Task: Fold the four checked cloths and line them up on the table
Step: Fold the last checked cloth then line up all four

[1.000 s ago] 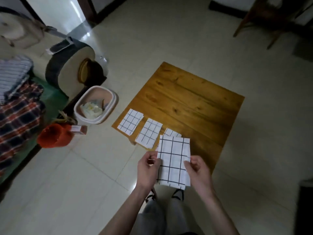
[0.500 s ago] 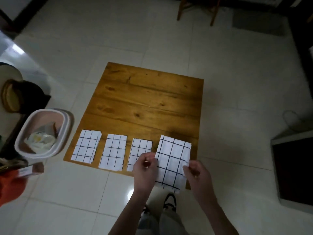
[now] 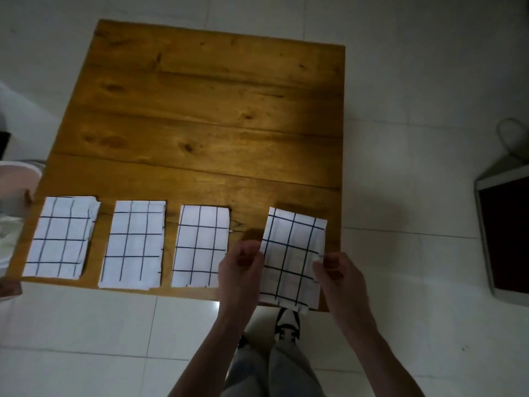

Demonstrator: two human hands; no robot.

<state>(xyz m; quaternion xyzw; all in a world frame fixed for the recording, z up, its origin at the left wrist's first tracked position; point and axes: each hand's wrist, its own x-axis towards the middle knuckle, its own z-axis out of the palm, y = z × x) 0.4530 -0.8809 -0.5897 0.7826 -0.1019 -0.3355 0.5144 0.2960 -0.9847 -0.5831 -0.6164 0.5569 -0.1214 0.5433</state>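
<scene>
The person held the 4th cloth (image 3: 292,259) between both hands over the near right corner of the wooden table (image 3: 200,110). The left hand (image 3: 239,270) pinched the cloth's left edge with curled fingers, and the right hand (image 3: 339,273) pinched its right edge the same way, so the folded cloth hung between them, its top tilted slightly to the right and its bottom edge past the table's near rim. 3 folded checked cloths lay flat in a row along the near edge: the leftmost cloth (image 3: 61,237), the middle cloth (image 3: 133,243) and the 3rd cloth (image 3: 200,245) (its near right corner hidden behind the left hand). Below the held cloth a black-and-white shoe (image 3: 287,325) stood on the pale tiled floor (image 3: 415,81).
</scene>
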